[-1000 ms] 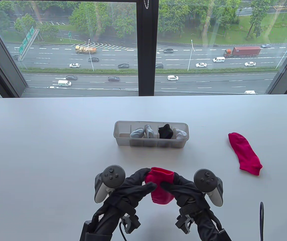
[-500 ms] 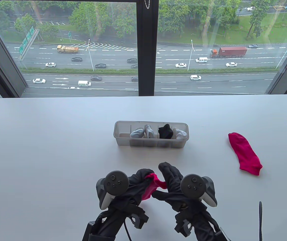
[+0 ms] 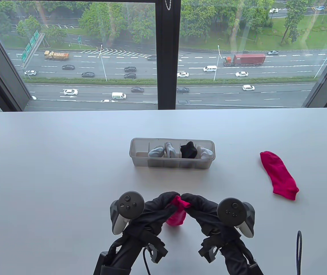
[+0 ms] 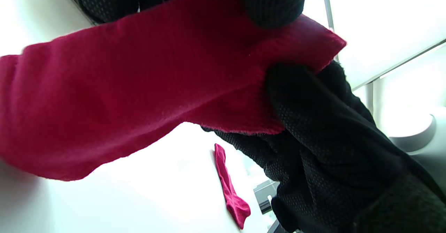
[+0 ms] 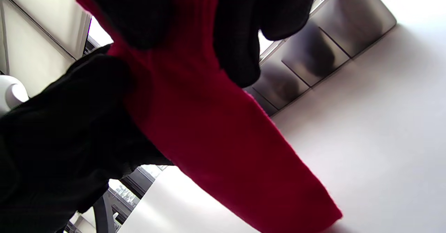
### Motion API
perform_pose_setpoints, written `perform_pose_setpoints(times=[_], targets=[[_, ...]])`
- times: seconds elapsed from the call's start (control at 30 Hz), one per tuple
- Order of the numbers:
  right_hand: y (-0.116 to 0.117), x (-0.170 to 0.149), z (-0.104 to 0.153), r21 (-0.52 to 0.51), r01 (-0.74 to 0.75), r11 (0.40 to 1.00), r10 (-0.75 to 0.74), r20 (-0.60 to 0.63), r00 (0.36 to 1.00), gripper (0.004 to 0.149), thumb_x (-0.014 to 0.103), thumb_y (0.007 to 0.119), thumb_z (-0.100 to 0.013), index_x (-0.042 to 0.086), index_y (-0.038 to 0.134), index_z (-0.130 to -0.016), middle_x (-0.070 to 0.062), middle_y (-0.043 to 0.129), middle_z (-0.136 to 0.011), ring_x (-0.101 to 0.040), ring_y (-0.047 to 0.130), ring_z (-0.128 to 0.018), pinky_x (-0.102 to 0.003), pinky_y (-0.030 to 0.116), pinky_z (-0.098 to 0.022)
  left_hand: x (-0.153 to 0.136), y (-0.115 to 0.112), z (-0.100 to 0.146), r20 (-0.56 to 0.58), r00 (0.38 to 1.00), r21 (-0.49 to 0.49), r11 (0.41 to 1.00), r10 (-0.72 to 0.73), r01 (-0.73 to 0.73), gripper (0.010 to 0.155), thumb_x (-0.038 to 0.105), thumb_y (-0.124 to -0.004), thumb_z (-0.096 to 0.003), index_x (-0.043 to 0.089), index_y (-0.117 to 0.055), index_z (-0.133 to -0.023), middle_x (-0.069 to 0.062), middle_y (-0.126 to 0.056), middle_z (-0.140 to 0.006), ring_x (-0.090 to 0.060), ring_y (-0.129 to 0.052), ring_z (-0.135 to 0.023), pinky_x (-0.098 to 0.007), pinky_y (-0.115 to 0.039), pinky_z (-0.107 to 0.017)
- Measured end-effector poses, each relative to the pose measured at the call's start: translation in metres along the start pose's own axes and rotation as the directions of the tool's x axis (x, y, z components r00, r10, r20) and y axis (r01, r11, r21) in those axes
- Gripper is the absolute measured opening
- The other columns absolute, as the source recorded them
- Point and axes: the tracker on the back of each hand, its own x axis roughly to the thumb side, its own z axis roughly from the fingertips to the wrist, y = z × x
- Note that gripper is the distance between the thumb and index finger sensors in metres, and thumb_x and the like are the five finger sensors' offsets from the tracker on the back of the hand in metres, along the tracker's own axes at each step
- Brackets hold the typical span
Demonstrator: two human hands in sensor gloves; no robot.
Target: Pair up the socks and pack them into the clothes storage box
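Note:
Both hands hold one red sock (image 3: pixel 177 213) just above the table near its front edge, and it hangs down between them. My left hand (image 3: pixel 167 202) pinches its top from the left and my right hand (image 3: pixel 190 202) pinches it from the right; the fingertips meet over the cuff. The wrist views show the same red sock (image 4: pixel 139 86) (image 5: pixel 216 132) close up between gloved fingers. A second red sock (image 3: pixel 279 175) (image 4: pixel 231 194) lies flat on the table at the right. The clear storage box (image 3: pixel 140 161) stands mid-table with rolled grey, white and black socks in its compartments; the leftmost one looks empty.
The white table (image 3: pixel 51 172) ends at a large window at the back. A black cable loop (image 3: pixel 298 252) sits at the front right edge.
A second ago the hands held the sock's cuff spread wide. They have since come together, gathering the cuff into a narrow pinch. The other sock and the box have not moved.

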Motion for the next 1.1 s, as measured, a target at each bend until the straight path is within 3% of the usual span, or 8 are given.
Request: perform_pose_setpoints(times=[0.17, 0.27, 0.37, 0.47, 0.57, 0.73, 0.93, 1.1], targets=[[-0.016, -0.006, -0.003, 0.11, 0.31, 0.944, -0.307, -0.044, 0.951, 0.042, 0.036, 0.079, -0.054, 0.017, 0.077, -0.092, -0.006, 0.101, -0.058, -0.017, 0.101, -0.041, -0.05, 0.07, -0.066, 0.0, 0.0, -0.005, -0.072, 0.979, -0.196, 0.96, 0.19, -0.201, 0.04, 0.028, -0.075, -0.0509, 0.008, -0.081, -0.085, -0.014, -0.108, -0.059, -0.03, -0.112, -0.044, -0.048, -0.09, -0.038], [0.002, -0.032, -0.012, 0.122, 0.113, 0.986, -0.086, -0.204, 0.975, 0.043, 0.035, 0.078, -0.054, 0.02, 0.075, -0.094, -0.006, 0.099, -0.066, -0.023, 0.099, -0.056, -0.055, 0.062, -0.071, -0.013, -0.009, -0.007, -0.18, 0.982, -0.215, 0.977, -0.053, 0.013, 0.042, 0.028, -0.073, -0.0524, 0.006, -0.078, -0.088, -0.017, -0.105, -0.068, -0.034, -0.109, -0.055, -0.051, -0.087, -0.044], [0.02, -0.057, -0.021, 0.216, -0.277, 0.936, 0.335, -0.312, 0.889, 0.061, 0.041, 0.072, -0.055, 0.03, 0.049, -0.11, -0.012, 0.069, -0.113, -0.041, 0.052, -0.108, -0.065, 0.039, -0.076, -0.03, -0.022, -0.009, -0.249, 0.921, -0.332, 0.92, -0.3, 0.21, 0.067, 0.038, -0.068, -0.0537, 0.018, -0.039, -0.111, -0.016, -0.049, -0.118, -0.04, -0.048, -0.111, -0.066, -0.04, -0.078], [0.019, -0.051, -0.019, 0.269, -0.429, 0.862, 0.493, -0.253, 0.832, 0.07, 0.048, 0.061, -0.057, 0.028, 0.024, -0.113, -0.018, 0.021, -0.122, -0.046, 0.009, -0.105, -0.069, 0.021, -0.073, -0.037, -0.018, -0.011, -0.303, 0.768, -0.394, 0.808, -0.565, 0.439, 0.072, 0.046, -0.061, -0.0539, 0.036, -0.014, -0.107, 0.007, -0.001, -0.119, -0.019, 0.007, -0.112, -0.058, 0.006, -0.075], [0.019, -0.028, -0.012, 0.179, -0.359, 0.916, 0.389, -0.171, 0.905, 0.061, 0.044, 0.063, -0.056, 0.022, 0.048, -0.111, -0.021, 0.045, -0.12, -0.044, 0.025, -0.107, -0.068, 0.029, -0.073, -0.04, -0.007, -0.009, -0.337, 0.613, -0.403, 0.698, -0.715, 0.593, 0.077, 0.055, -0.058, -0.0518, 0.043, -0.001, -0.102, 0.015, 0.016, -0.112, -0.012, 0.023, -0.105, -0.054, 0.017, -0.071], [0.053, -0.037, -0.013, 0.569, -0.222, 0.792, 0.428, -0.256, 0.867, 0.056, 0.041, 0.059, -0.058, 0.012, 0.062, -0.105, -0.021, 0.059, -0.115, -0.041, 0.031, -0.109, -0.066, 0.025, -0.075, -0.052, -0.002, -0.004, -0.381, 0.617, -0.457, 0.72, -0.689, 0.522, 0.08, 0.059, -0.056, -0.0516, 0.043, 0.006, -0.099, 0.016, 0.024, -0.106, -0.011, 0.03, -0.1, -0.051, 0.019, -0.068], [0.073, -0.044, -0.018, 0.528, -0.137, 0.838, 0.35, -0.327, 0.878, 0.06, 0.046, 0.053, -0.058, 0.029, 0.032, -0.112, -0.006, 0.016, -0.123, -0.031, -0.005, -0.105, -0.058, 0.008, -0.076, -0.055, -0.004, -0.003, -0.381, 0.597, -0.482, 0.703, -0.706, 0.524, 0.08, 0.059, -0.055, -0.0514, 0.043, 0.01, -0.096, 0.015, 0.027, -0.104, -0.012, 0.032, -0.098, -0.051, 0.02, -0.067], [0.022, -0.054, -0.018, 0.277, -0.411, 0.868, 0.486, -0.306, 0.819, 0.061, 0.047, 0.055, -0.057, 0.029, 0.034, -0.111, -0.008, 0.02, -0.123, -0.034, 0.002, -0.106, -0.059, 0.019, -0.078, -0.054, -0.007, -0.004, -0.361, 0.61, -0.483, 0.701, -0.706, 0.525, 0.079, 0.058, -0.054, -0.0521, 0.043, 0.01, -0.096, 0.015, 0.027, -0.104, -0.012, 0.032, -0.098, -0.051, 0.02, -0.067]])
